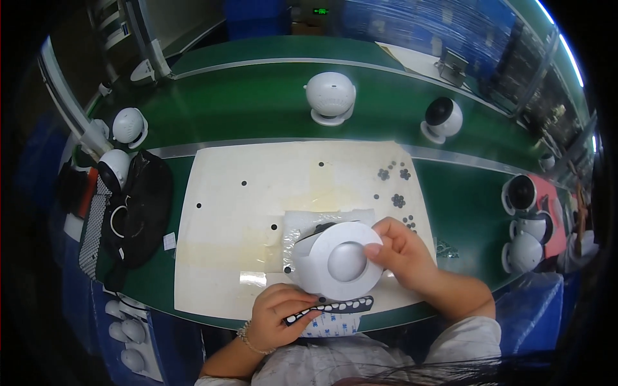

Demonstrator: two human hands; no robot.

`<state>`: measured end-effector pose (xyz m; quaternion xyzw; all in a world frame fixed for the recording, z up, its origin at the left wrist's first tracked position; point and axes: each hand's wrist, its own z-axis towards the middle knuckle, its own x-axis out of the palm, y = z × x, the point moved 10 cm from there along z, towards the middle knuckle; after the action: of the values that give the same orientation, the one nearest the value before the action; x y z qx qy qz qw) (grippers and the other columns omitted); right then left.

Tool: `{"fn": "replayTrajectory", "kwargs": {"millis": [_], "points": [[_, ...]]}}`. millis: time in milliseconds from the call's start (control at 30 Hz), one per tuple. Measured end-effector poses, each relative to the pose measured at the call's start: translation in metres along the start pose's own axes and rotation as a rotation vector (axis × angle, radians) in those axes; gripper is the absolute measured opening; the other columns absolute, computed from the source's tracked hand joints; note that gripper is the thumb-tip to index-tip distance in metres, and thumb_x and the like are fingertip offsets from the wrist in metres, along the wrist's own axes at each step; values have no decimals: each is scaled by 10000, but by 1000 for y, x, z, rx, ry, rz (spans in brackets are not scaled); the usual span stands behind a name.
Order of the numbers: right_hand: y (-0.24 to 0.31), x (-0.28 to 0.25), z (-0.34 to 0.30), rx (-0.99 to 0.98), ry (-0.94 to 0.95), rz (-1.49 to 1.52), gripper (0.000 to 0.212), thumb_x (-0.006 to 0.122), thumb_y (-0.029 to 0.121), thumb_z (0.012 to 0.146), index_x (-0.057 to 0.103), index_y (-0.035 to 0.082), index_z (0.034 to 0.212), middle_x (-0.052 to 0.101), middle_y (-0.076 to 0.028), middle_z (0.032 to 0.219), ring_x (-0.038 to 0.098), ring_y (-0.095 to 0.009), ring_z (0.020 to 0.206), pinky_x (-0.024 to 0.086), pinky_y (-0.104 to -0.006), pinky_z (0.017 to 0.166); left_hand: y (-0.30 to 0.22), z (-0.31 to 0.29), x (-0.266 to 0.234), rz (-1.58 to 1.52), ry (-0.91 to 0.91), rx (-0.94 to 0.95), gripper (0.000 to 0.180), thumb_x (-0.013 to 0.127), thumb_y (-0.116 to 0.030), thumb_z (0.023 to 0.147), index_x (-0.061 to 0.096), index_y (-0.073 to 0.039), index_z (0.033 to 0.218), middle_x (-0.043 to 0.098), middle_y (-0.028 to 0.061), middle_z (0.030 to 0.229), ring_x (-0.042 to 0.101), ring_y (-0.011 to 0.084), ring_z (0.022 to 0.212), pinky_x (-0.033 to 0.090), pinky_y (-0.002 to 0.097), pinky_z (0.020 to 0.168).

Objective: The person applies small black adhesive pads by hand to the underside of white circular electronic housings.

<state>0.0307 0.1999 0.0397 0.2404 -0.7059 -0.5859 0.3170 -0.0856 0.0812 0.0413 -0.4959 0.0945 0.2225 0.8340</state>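
Observation:
My right hand (407, 256) grips the rim of a white round-headed device (309, 267), thumb on top of its ring-shaped base (370, 278). That base faces up, with a round recess in its middle. Beneath the device lies a pale foam pad (296, 222). Closer to me, my left hand (278, 313) pinches a narrow black strip with white round spots (347, 305). A small black dot (322, 300) shows by its fingertips, just below the base; whether the fingers hold it I cannot tell. A printed white-and-blue sheet (331, 326) lies under the strip.
Several black dots (244, 183) and grey dot clusters (398, 201) lie on the cream board (219, 244). Beyond it, white devices (330, 96) stand on the green belt (244, 96). A black bag (147, 212) sits left; more devices (524, 252) and a pink cloth (550, 219) are right.

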Motion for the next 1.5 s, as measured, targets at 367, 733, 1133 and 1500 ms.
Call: {"fn": "replayTrajectory", "kwargs": {"millis": [367,733,1133,1500], "points": [[96,-98,149,-760,-738,-1203,767,772,366,580,411,38,1172,358,-179,1270,350,-341,1175,356,-381,929,6,-5,0,-39,18,-6,232,728,-67,630,646,-45,846,631,43,852,574,192,721,451,291,644],[103,-128,137,-613,-790,-1097,827,767,243,526,380,66,1235,356,-190,1254,394,-335,1136,346,-382,955,9,-9,-4,-186,57,-124,193,699,-24,654,646,-18,839,615,81,801,588,193,738,458,267,645],[90,-153,-85,-402,-1228,-1848,725,688,226,661,335,74,1276,323,-185,1314,361,-325,1180,333,-381,945,-10,-7,-15,-228,-143,-106,131,686,-1,680,583,14,758,628,143,811,620,210,729,484,274,647],[53,62,-96,-890,61,-899,287,685,60,666,576,41,931,591,-65,881,574,-215,763,449,-317,643,-28,-20,-14,-273,-208,-164,132,691,-3,674,572,17,727,633,148,797,617,205,713,479,268,638]]}}
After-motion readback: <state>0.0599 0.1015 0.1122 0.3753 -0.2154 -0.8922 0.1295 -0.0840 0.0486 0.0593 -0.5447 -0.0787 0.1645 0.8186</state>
